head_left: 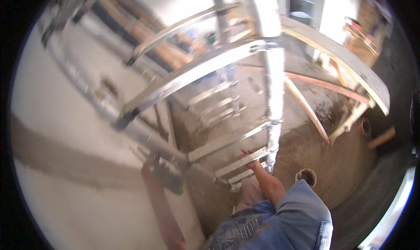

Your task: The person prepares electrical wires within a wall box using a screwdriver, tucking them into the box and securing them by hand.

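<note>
My left hand (149,168) is raised beside the pale wall at the left, blurred by motion. It is closed around a grey flat tool (167,176) with a green end, too smeared for me to tell its kind. My right hand (250,159) reaches forward and low in front of me, its fingers stretched out. It is close to a lower rung (240,162) of the metal scaffold frame (274,88); whether it touches the rung I cannot tell.
Scaffold rungs rise from low in front of me to the upper left, along the wall (65,171). Rightward stand a plank (345,53) on wooden legs and a round bucket-like container (306,176) on the dirty floor. Another small ladder-like frame (218,103) stands beyond.
</note>
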`<state>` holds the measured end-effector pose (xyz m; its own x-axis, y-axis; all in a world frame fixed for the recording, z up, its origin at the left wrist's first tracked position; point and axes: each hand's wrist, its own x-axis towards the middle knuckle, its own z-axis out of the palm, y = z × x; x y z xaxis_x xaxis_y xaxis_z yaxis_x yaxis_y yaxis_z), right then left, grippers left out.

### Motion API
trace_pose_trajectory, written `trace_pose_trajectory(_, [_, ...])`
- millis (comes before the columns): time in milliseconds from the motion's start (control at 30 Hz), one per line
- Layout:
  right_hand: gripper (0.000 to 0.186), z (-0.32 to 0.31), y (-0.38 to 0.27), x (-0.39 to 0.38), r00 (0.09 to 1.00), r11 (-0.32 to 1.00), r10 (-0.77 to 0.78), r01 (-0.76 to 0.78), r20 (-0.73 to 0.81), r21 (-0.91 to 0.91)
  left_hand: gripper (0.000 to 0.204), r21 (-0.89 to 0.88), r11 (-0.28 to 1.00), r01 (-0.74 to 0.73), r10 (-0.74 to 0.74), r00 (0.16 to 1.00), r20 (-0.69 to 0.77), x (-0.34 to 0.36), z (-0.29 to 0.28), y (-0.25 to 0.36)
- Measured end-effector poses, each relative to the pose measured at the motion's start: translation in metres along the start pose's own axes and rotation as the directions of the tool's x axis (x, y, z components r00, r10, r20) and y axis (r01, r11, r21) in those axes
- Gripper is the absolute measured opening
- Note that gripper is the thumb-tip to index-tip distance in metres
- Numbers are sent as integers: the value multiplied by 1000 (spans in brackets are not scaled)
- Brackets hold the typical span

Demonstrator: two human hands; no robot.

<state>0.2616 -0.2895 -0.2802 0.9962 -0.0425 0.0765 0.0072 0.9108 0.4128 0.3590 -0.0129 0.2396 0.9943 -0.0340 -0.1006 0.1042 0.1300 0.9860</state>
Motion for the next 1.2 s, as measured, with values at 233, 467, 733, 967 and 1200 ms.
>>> trace_pose_trajectory(233, [50,-2,6,8,806,869,-394,170,-442,-465,40,-251,958,139,-55,947,316,-2,-69,-54])
trace_pose_trajectory(467, [32,24,-8,2,602,842,-506,189,-617,-505,47,-350,840,414,-255,871,420,22,-74,-105])
trace_pose_trajectory(733, [32,50,88,-16,452,274,-421,-763,-787,-585,41,-481,706,520,-612,789,-46,-49,-230,-224])
trace_pose_trajectory(967, [35,97,202,-44,539,-192,140,-808,-830,-557,54,608,791,64,-59,998,-29,-189,-233,-263])
trace_pose_trajectory(1200, [50,137,415,-25,246,-754,641,26,-727,-656,28,-943,311,118,-935,217,-281,-223,-220,-293])
